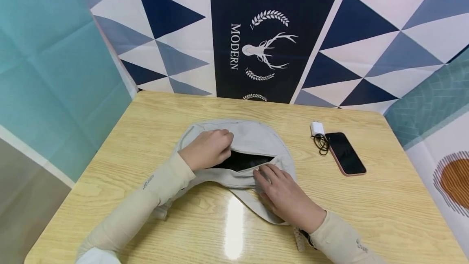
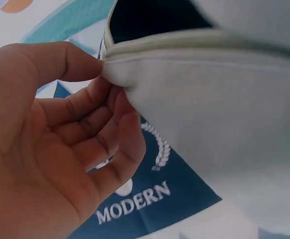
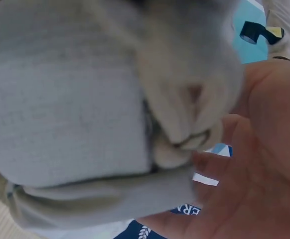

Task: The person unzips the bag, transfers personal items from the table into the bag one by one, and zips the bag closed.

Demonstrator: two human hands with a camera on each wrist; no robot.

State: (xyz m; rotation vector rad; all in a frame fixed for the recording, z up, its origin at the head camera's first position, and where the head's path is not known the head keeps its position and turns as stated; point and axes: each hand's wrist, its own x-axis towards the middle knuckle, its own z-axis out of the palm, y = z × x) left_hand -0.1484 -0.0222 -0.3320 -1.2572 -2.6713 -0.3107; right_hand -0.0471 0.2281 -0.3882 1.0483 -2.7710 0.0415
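A light grey fabric bag [image 1: 256, 133] with a curved outline lies on the table, its zipped mouth parted to show a dark inside [image 1: 249, 161]. With thumb and fingertips my left hand [image 1: 209, 148] pinches the far lip of the opening; the left wrist view shows the pinched zip edge [image 2: 122, 69] close up. My right hand [image 1: 282, 192] grips the near lip at the right end of the zip, fingers bent over the cloth. In the right wrist view, bag fabric [image 3: 70, 114] hides most of those fingertips. A strap [image 1: 253, 207] loops out toward the front.
Right of the bag, a phone [image 1: 346, 154] lies screen up on the wooden table [image 1: 128, 133]. Beside it are a white charger plug [image 1: 316, 128] and a coiled black cable [image 1: 321, 144]. Patterned cloth hangs [image 1: 176, 15] behind the table.
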